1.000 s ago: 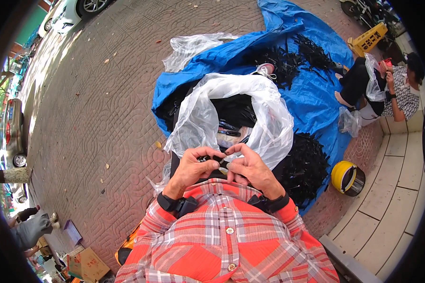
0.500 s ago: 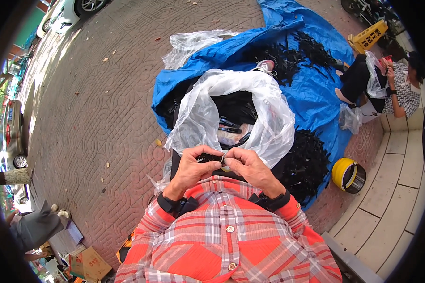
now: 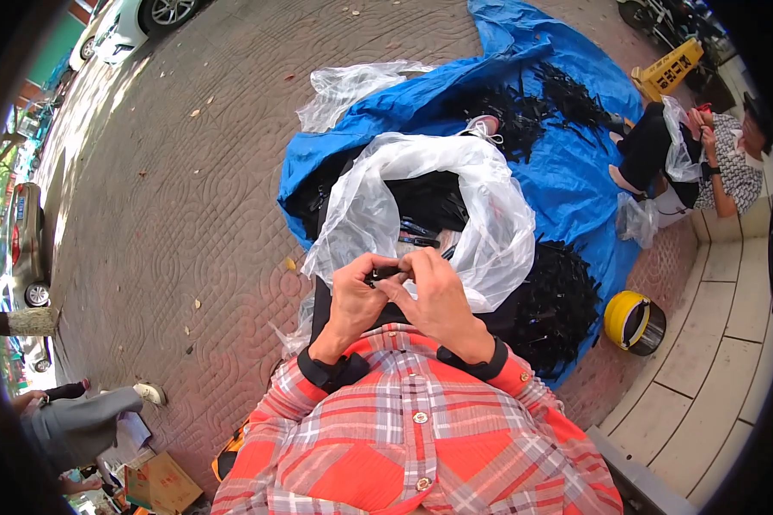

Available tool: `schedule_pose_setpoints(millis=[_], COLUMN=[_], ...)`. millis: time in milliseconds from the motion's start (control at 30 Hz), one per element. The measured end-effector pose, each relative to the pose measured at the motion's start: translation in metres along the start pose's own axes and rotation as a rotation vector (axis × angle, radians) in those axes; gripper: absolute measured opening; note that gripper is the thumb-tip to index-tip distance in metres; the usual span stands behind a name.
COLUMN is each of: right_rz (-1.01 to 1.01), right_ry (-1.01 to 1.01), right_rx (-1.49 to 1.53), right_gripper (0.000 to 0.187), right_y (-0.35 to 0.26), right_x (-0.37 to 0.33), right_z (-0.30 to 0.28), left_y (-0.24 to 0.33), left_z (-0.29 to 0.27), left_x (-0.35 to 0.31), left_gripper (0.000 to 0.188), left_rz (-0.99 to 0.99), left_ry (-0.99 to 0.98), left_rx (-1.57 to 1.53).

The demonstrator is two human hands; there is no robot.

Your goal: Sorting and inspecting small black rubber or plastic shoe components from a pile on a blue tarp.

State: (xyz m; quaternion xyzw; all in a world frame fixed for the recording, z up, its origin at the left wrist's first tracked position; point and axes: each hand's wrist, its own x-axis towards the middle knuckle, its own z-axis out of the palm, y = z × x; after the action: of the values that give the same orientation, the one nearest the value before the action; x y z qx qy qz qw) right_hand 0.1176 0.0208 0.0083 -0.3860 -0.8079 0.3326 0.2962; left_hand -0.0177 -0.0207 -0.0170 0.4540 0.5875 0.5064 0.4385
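Between my two hands, just in front of my chest, is a small dark plastic piece (image 3: 383, 273). My left hand (image 3: 352, 302) pinches it between thumb and fingers. My right hand (image 3: 435, 299) closes on the piece's right end, its fingers hiding part of it. Right beyond my hands lies a clear plastic bag (image 3: 500, 206), its mouth rolled wide. Inside the bag are black strip-like pieces (image 3: 429, 199) and several glossy dark ones. The exact kind of the held piece is too small to make out.
A blue tarp (image 3: 567, 193) spreads ahead and right, bearing heaps of black pieces (image 3: 556, 300). Near its right edge stands a yellow and black bucket (image 3: 634, 321). Another person (image 3: 730, 163) sits at the right; a yellow sign (image 3: 670, 69) stands behind. A cardboard box (image 3: 161, 482) is lower left.
My right hand has turned and shifted slightly up and left over the held piece, its fingers more upright. At the far left, a passer-by's leg has swung forward.
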Motion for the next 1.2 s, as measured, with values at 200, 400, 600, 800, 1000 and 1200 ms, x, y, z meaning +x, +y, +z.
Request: schedule_pose_setpoints(millis=[200, 400, 600, 800, 1000, 1200], right_rz=[0.063, 0.090, 0.398, 0.497, 0.428, 0.556], right_ry=[0.203, 0.126, 0.110, 0.124, 0.180, 0.080], right_rx=[0.092, 0.243, 0.618, 0.809, 0.684, 0.863], right_gripper=[0.020, 0.020, 0.020, 0.019, 0.019, 0.017], right_y=[0.017, 0.006, 0.015, 0.013, 0.010, 0.011], right_x=[-0.002, 0.005, 0.005, 0.003, 0.002, 0.002], right_z=[0.012, 0.005, 0.005, 0.004, 0.004, -0.006], left_y=[0.012, 0.010, 0.007, 0.030, 0.033, 0.037], left_z=[0.013, 0.009, 0.016, 0.013, 0.021, 0.014], left_x=[-0.003, 0.000, -0.002, -0.007, -0.005, -0.002], left_gripper=[0.017, 0.013, 0.011, 0.011, 0.015, 0.013], left_rz=[0.007, -0.087, 0.138, -0.230, -0.128, -0.262], left_ry=[0.065, 0.077, 0.077, 0.054, 0.104, 0.009], left_rx=[0.038, 0.036, 0.041, -0.390, -0.002, -0.099])
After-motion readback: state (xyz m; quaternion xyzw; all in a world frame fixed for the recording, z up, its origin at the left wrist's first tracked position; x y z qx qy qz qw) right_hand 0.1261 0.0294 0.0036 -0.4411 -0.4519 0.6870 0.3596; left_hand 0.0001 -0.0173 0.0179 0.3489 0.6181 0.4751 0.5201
